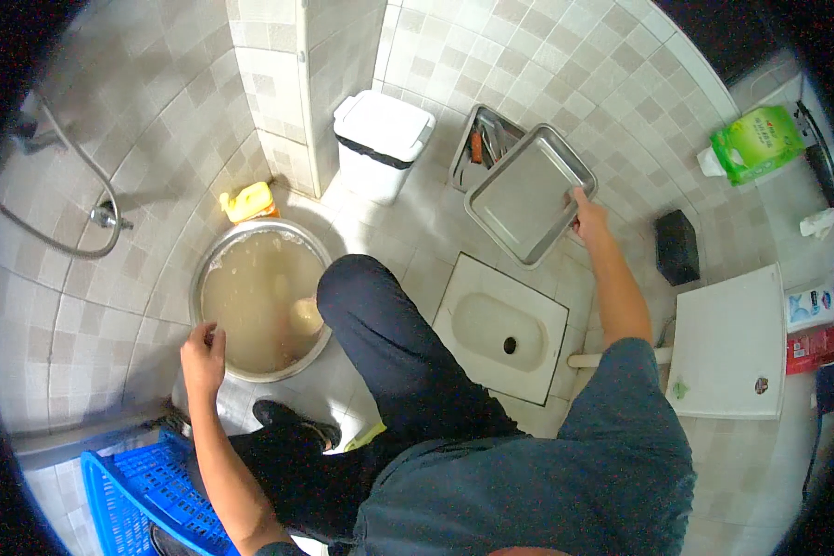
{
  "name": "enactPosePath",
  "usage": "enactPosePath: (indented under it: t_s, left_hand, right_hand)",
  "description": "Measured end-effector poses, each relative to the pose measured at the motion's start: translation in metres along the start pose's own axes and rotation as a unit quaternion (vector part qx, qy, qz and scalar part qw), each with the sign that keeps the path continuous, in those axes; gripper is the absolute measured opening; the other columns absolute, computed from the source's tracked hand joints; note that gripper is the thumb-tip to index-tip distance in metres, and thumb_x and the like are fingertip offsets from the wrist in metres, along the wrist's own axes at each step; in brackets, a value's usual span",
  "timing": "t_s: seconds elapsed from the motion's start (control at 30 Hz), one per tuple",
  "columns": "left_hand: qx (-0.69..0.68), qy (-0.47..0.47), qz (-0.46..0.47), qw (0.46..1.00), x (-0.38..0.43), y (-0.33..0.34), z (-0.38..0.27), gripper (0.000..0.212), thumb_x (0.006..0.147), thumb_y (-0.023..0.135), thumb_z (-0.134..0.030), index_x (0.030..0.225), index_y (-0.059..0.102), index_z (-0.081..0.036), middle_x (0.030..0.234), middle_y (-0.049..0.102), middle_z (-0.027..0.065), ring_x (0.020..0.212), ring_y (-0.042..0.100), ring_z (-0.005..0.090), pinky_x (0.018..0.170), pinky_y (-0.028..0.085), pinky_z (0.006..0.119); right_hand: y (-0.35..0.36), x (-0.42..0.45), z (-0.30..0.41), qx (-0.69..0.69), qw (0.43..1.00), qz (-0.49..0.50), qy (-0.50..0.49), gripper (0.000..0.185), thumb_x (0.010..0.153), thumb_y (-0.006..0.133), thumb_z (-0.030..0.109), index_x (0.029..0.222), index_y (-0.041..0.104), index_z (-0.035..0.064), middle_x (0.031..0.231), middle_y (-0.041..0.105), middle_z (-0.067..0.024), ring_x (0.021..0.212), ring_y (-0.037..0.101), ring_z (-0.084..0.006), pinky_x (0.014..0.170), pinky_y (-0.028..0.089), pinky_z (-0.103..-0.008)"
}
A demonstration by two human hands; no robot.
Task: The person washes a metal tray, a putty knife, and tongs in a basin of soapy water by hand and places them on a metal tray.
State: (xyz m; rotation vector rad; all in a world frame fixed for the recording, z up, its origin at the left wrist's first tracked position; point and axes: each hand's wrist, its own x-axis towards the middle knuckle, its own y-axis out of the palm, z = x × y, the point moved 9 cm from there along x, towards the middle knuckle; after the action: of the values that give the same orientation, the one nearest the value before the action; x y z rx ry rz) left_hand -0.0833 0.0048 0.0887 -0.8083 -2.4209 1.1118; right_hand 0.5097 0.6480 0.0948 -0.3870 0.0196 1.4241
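Note:
My right hand (589, 217) grips the right rim of a rectangular stainless steel tray (532, 194), its thumb over the edge. That tray is tilted and its inside looks bare. Behind it, partly covered, a second steel tray (467, 170) holds several utensils, one with an orange-brown handle (476, 147). At the left, my left hand (205, 358) hovers over or touches the rim of a large round metal basin (201, 278); contact is unclear. Its fingers are curled and whatever may be between them is hidden. Cloudy brownish water (250, 299) fills the basin, with a pale rounded object (306, 317) showing in it.
A squat toilet (497, 330) is set in the floor beside my knee. Beyond stand a white lidded bin (382, 135) and a yellow jug (250, 201). Blue plastic baskets (153, 493) sit at lower left. A shower hose (104, 174) hangs left; a white cistern (726, 347) is right.

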Motion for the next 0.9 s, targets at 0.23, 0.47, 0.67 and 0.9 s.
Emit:
enactPosePath:
  t_s: [0.23, 0.47, 0.67, 0.9]
  left_hand:
    - [0.047, -0.068, 0.019, 0.996, -0.004, 0.001, 0.032, 0.026, 0.086, 0.065, -0.016, 0.103, 0.068, 0.005, 0.078, 0.069, 0.0223, 0.072, 0.070, 0.0309, 0.070, 0.053, 0.039]
    - [0.077, -0.095, 0.015, 0.992, -0.012, 0.018, 0.095, 0.028, 0.087, 0.065, -0.015, 0.106, 0.068, 0.004, 0.082, 0.070, 0.0202, 0.072, 0.069, 0.0272, 0.070, 0.053, 0.037]
    - [0.129, -0.114, 0.034, 0.985, -0.018, 0.005, 0.114, 0.026, 0.087, 0.065, -0.013, 0.105, 0.067, 0.004, 0.084, 0.071, 0.0200, 0.076, 0.070, 0.0256, 0.073, 0.054, 0.036]
    - [0.072, -0.113, 0.045, 0.990, -0.011, 0.038, 0.117, 0.024, 0.088, 0.063, -0.012, 0.103, 0.066, 0.006, 0.082, 0.070, 0.0192, 0.076, 0.069, 0.0230, 0.071, 0.053, 0.034]
  right_hand:
    - [0.059, 0.087, 0.009, -0.104, 0.994, -0.032, -0.022, 0.055, 0.087, 0.071, 0.049, 0.100, 0.066, -0.0047, 0.087, 0.066, -0.0127, 0.068, 0.061, -0.0248, 0.055, 0.048, -0.0423]
    - [0.077, 0.212, -0.014, -0.183, 0.981, -0.048, -0.048, 0.065, 0.086, 0.067, 0.057, 0.099, 0.067, -0.0070, 0.089, 0.066, -0.0156, 0.072, 0.061, -0.0276, 0.059, 0.048, -0.0455]
    - [0.134, 0.208, -0.043, -0.255, 0.965, 0.055, -0.032, 0.069, 0.082, 0.070, 0.061, 0.098, 0.067, -0.0067, 0.088, 0.064, -0.0147, 0.072, 0.059, -0.0266, 0.056, 0.045, -0.0434]
    - [0.124, 0.227, -0.017, -0.274, 0.957, 0.030, -0.095, 0.070, 0.083, 0.071, 0.058, 0.100, 0.067, -0.0097, 0.093, 0.065, -0.0156, 0.077, 0.060, -0.0283, 0.064, 0.048, -0.0468]
